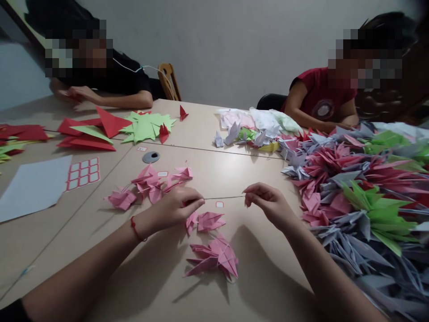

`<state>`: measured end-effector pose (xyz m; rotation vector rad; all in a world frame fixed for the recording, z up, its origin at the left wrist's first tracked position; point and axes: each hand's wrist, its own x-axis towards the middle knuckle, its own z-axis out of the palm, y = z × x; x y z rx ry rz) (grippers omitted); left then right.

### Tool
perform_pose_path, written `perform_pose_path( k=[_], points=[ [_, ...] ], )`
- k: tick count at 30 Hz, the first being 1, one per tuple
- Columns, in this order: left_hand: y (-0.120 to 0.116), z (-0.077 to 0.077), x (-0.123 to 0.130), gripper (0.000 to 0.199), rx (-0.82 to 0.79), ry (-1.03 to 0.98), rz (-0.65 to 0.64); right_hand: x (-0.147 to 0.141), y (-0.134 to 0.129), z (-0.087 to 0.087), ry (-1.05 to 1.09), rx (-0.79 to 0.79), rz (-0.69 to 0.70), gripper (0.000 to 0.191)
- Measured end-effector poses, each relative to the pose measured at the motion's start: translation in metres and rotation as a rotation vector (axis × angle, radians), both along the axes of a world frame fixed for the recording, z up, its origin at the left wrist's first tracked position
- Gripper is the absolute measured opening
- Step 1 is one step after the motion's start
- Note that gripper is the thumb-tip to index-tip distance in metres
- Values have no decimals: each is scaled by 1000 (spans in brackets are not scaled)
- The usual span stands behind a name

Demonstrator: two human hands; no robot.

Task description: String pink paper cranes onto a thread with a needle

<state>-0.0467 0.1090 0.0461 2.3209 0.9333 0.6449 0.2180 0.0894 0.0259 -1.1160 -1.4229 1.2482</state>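
Observation:
A thin, dark, straight thread runs level between my two hands above the table. Its left end is pinched in the closed fingers of my left hand, which has a red cord on the wrist. My right hand pinches the other end between thumb and fingertips. Just below the thread lie folded pink paper cranes, partly hidden by my left hand. Nearer to me rests a larger pink cluster of folded paper. Beyond my left hand sit several more pink cranes.
A big heap of grey, pink and green folded paper covers the right side. Red sheets and green sheets lie far left, near white paper and a label sheet. Two people sit across the table.

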Motion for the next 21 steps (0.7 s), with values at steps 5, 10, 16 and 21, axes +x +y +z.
perform_pose_path(
  k=[5, 10, 16, 21],
  points=[
    [-10, 6, 0, 19, 51, 67, -7, -8, -7, 11, -47, 64, 80, 12],
    [-19, 11, -6, 19, 15, -19, 27, 32, 56, 7, -562, -92, -333, 12],
    [-32, 10, -19, 14, -56, -30, 80, 103, 149, -25, -872, -197, -639, 23],
    [-45, 7, -27, 13, -3, -86, 108, 121, 177, -38, -1036, -212, -600, 26]
  ],
)
